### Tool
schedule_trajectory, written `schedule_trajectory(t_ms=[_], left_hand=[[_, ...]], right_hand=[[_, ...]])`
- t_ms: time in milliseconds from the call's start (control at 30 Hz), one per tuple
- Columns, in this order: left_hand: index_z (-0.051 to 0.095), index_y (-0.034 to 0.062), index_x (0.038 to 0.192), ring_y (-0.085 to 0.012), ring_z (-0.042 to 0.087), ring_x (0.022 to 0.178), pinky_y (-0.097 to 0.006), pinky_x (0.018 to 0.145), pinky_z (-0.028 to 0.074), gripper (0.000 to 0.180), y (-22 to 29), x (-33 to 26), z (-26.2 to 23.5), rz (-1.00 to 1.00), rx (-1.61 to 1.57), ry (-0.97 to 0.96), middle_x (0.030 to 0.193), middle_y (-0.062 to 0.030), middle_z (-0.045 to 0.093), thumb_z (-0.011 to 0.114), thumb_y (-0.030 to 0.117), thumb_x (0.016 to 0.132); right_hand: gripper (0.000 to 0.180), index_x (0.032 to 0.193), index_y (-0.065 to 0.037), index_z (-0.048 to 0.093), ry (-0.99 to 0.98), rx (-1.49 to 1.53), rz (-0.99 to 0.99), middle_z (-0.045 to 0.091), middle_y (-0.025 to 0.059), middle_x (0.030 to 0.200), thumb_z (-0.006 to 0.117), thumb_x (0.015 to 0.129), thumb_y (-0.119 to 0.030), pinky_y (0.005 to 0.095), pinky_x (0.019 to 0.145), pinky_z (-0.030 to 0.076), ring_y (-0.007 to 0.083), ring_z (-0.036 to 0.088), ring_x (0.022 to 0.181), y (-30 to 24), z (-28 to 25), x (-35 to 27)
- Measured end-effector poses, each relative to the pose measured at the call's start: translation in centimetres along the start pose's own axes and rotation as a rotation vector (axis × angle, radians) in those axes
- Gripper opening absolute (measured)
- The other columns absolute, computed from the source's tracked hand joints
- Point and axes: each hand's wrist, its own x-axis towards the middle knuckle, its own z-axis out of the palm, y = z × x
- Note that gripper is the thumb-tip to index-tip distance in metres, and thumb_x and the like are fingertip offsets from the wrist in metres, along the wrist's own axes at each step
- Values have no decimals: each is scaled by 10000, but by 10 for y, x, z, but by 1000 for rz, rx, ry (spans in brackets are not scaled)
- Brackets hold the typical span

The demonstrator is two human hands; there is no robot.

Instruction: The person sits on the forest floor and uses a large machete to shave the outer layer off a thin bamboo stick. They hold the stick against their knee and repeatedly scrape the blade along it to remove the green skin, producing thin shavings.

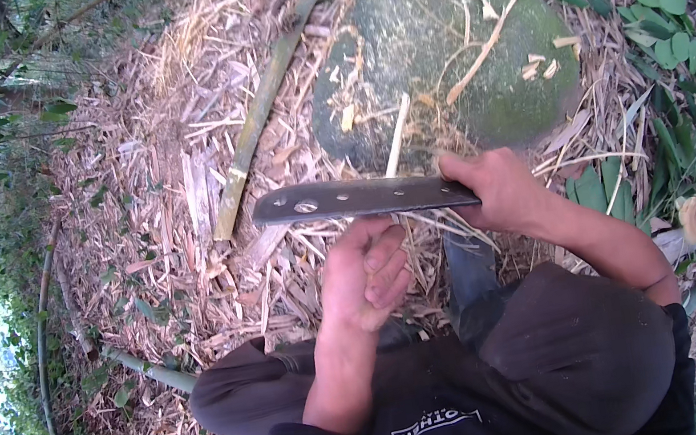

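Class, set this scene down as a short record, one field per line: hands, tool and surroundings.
Left hand: curled, seemingly on a pale strip partly hidden by the blade
Right hand: gripping the blade's right end
Blade: dark, long, with holes
Ahead: greenish rock with scattered bits on top
Left of rock: pole lying slantwise
Right of rock: green leaves
Ground: dry litter

A dark, holed blade (368, 197) — sideways — crosses a pale strip (397, 135).

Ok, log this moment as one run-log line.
right hand: holds blade | left hand: curled near blade, contents unclear | strip: partly hidden by blade | rock: ahead, chips on top
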Motion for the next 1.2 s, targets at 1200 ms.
schedule_trajectory(t_ms=[1200], left_hand=[[352,130,1494,-121,342,321,-241,283,322,492,13,3,-15,-45,-57,-141,571,-2,398,309,78,1006]], right_hand=[[233,1006,-60,501,106,-241,353,666,208,735,644,830,-114,535,633,533,446,655,691,55,15,23]])
